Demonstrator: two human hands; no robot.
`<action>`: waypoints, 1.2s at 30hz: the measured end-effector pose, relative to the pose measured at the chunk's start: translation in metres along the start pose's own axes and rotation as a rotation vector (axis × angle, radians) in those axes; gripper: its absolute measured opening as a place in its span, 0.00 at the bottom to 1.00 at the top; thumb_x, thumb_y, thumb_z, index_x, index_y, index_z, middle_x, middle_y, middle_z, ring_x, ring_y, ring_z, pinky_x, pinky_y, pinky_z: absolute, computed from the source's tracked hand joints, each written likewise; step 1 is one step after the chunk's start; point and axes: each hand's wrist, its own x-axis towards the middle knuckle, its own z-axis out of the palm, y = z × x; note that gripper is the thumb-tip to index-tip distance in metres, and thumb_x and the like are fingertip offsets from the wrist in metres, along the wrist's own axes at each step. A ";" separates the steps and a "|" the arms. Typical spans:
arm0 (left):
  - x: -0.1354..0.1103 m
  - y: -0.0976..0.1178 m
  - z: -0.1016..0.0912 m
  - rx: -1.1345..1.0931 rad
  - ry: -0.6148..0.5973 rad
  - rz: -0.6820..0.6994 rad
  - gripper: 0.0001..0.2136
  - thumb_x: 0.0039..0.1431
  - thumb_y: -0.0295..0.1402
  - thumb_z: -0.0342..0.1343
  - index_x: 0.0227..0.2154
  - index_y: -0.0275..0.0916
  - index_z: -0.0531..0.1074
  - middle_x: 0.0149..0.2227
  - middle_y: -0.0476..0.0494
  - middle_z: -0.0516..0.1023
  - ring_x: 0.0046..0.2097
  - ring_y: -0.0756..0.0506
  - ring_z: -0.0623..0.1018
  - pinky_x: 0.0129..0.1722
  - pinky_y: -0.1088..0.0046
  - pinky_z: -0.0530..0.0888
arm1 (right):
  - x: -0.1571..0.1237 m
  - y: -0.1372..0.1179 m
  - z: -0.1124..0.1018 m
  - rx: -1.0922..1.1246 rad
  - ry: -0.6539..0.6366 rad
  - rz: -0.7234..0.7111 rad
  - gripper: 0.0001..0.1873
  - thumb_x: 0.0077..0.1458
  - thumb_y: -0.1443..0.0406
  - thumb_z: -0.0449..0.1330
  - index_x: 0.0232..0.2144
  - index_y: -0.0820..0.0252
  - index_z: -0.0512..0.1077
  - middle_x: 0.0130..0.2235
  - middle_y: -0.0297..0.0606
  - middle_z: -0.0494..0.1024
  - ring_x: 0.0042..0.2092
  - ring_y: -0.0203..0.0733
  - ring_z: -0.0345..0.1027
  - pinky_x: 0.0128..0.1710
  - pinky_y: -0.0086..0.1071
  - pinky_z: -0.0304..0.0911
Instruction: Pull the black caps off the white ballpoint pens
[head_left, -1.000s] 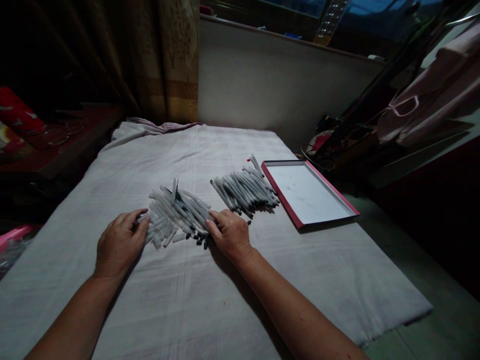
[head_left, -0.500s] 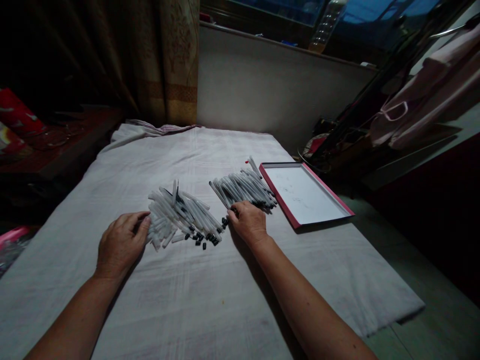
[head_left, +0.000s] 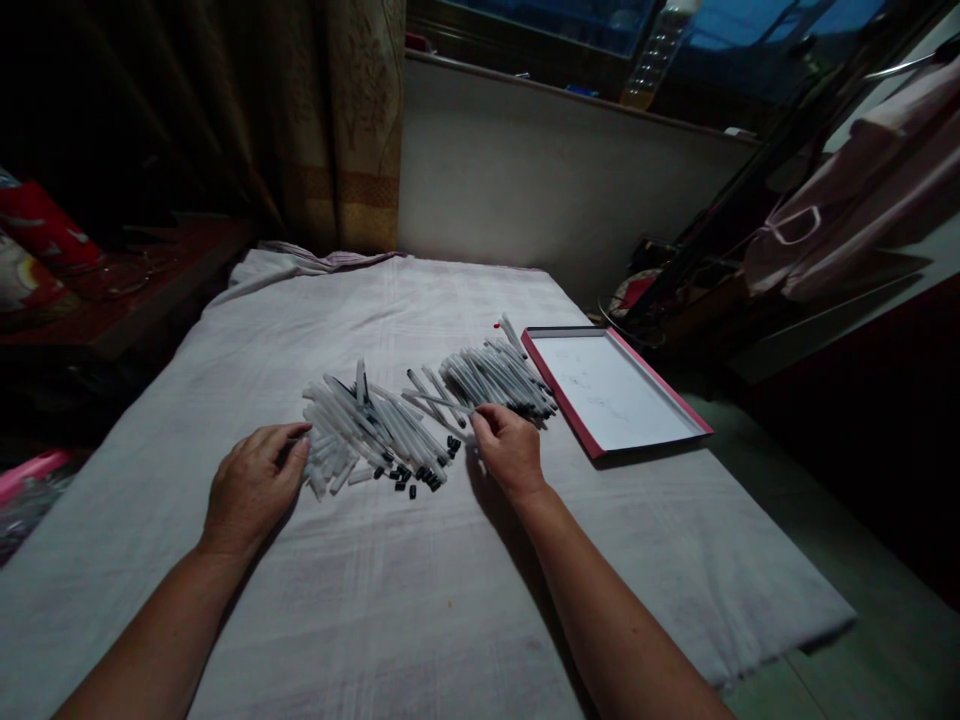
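Observation:
My right hand (head_left: 508,450) pinches one end of a thin grey-white pen (head_left: 439,401), which points left above a few loose pens on the cloth. Just behind it lies a bundle of similar pens (head_left: 491,375), many with dark ends toward me. My left hand (head_left: 255,485) rests at the left edge of a second pile of pale pen barrels (head_left: 390,425), beside short translucent caps (head_left: 330,455). Its thumb and forefinger are drawn together; anything between them is hidden. Several small black plugs (head_left: 403,480) lie along the pile's near side.
A shallow red-edged box lid (head_left: 615,390), white inside, lies right of the pens. Pale checked cloth (head_left: 360,600) covers the table. At left stands a dark side table (head_left: 150,270) with red containers; a curtain (head_left: 364,130) and wall (head_left: 525,170) close off the back.
My right hand has drawn a pen up from the bundle's near left side, moving slightly right. Several pens there now lie apart from the bundle. My left hand stays beside the caps.

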 end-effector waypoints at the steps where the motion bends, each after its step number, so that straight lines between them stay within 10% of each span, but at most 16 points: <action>1: 0.000 0.000 0.000 -0.001 0.002 0.002 0.17 0.65 0.44 0.45 0.44 0.43 0.76 0.46 0.41 0.81 0.47 0.39 0.78 0.47 0.63 0.72 | -0.003 0.001 -0.001 0.119 0.024 0.019 0.10 0.57 0.61 0.58 0.34 0.58 0.79 0.33 0.40 0.84 0.33 0.43 0.76 0.37 0.33 0.67; 9: -0.008 0.024 -0.006 -0.029 0.197 0.327 0.16 0.66 0.41 0.50 0.51 0.40 0.72 0.48 0.37 0.79 0.51 0.37 0.77 0.54 0.59 0.70 | -0.031 -0.011 -0.005 0.686 -0.011 0.201 0.15 0.52 0.53 0.62 0.31 0.60 0.76 0.26 0.36 0.79 0.24 0.37 0.69 0.25 0.29 0.65; 15: -0.019 0.044 -0.001 -0.058 0.099 0.552 0.17 0.66 0.43 0.52 0.54 0.43 0.70 0.46 0.41 0.81 0.47 0.39 0.79 0.50 0.60 0.72 | -0.038 -0.015 0.006 0.767 -0.126 0.286 0.22 0.50 0.47 0.63 0.21 0.59 0.71 0.20 0.32 0.72 0.21 0.33 0.61 0.22 0.28 0.59; 36: -0.024 0.051 -0.003 -0.193 -0.021 0.469 0.14 0.67 0.45 0.50 0.35 0.44 0.75 0.31 0.46 0.81 0.33 0.44 0.79 0.39 0.65 0.75 | -0.037 -0.006 0.008 0.884 -0.204 0.359 0.17 0.46 0.51 0.68 0.27 0.60 0.79 0.25 0.36 0.80 0.24 0.35 0.67 0.26 0.29 0.65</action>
